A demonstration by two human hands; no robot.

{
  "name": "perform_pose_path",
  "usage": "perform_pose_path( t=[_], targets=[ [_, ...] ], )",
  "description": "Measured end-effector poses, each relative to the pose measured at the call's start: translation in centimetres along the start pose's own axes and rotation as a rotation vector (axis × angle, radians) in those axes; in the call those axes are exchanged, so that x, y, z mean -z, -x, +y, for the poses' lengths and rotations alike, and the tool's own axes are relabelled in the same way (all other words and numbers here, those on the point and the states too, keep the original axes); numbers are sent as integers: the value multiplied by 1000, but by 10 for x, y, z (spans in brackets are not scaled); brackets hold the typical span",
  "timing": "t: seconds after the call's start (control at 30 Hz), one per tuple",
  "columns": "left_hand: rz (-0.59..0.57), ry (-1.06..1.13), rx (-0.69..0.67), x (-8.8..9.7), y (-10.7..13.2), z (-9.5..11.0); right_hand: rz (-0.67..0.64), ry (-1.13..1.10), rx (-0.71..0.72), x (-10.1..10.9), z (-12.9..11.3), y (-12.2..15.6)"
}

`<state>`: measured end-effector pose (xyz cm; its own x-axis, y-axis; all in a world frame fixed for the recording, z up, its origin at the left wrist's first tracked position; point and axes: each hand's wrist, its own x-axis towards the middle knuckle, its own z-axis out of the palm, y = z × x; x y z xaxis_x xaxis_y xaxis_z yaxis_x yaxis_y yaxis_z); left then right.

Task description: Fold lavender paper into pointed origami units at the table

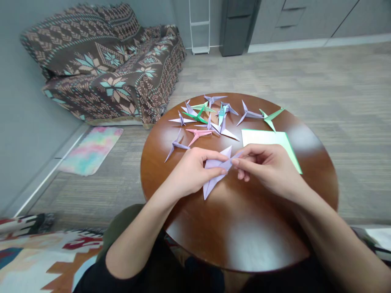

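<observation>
A partly folded piece of lavender origami paper [211,185] is held between both hands above the round table's middle. My left hand [195,171] grips it from the left, thumb across the front and fingers along the upper edge. With thumb and forefinger, my right hand [265,165] pinches a pointed flap on its right side; the other fingers curl below. Beyond the hands lie several folded paper cranes: a pink one [199,133], a green one [198,116], a lavender one [176,144] near my left hand. A stack of pale green-edged paper [291,152] lies partly behind my right hand.
The glossy brown round table [241,228] has its near edge close to my body. More cranes, including a light green one [270,118], sit at its far side. Past it stand a sofa under a patterned throw [122,77], a pastel mat [93,148] and a grey fridge [238,28].
</observation>
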<state>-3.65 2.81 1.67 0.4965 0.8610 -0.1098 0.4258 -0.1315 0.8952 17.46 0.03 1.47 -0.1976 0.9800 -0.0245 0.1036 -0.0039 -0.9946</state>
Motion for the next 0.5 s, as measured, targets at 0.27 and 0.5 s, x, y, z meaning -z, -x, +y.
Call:
perform_pose_path(
  t=[0.27,0.5],
  targets=[
    [54,-25,-65,-3,2,1,13,-14,13,0,0,0],
    [87,-107,-72,-4,3,4,93,-18,28,-1,-4,-1]
  ],
)
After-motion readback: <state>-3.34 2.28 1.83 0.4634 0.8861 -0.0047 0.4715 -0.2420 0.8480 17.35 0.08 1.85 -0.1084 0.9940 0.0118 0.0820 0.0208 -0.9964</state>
